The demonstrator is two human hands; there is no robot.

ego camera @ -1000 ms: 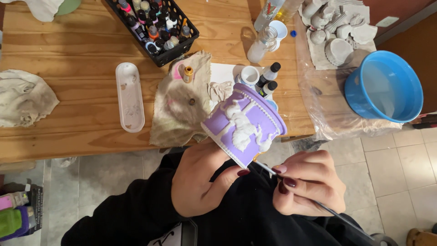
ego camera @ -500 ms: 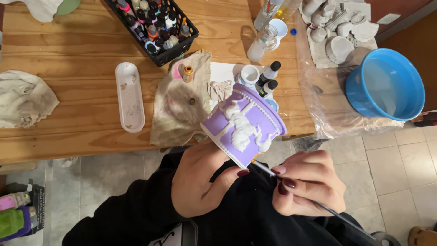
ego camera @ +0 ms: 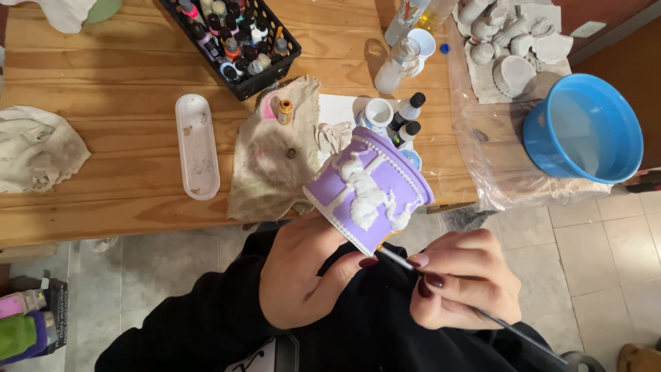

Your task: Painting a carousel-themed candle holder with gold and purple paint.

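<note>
The left hand (ego camera: 303, 275) holds a lilac pot (ego camera: 368, 189) with raised white relief figures, tilted on its side above the lap, just off the front edge of the wooden desk (ego camera: 117, 158); its fingers are curled under and around the pot's base, thumb pressed against the rim. The right hand (ego camera: 465, 279) pinches a thin paintbrush (ego camera: 396, 259) between thumb and forefingers, the tip touching the pot's lower rim.

On the desk behind the pot lie a stained beige cloth (ego camera: 275, 158) and two small black-capped paint bottles (ego camera: 406, 120) beside a white cup (ego camera: 377, 112). A black crate (ego camera: 231, 41) packed with small paint bottles stands farther back. A long white oval tray (ego camera: 197, 146) lies left of the cloth. At the right, a blue basin (ego camera: 585, 131) sits on clear plastic sheeting (ego camera: 492, 155), near unpainted white ceramic pieces (ego camera: 513, 41).
</note>
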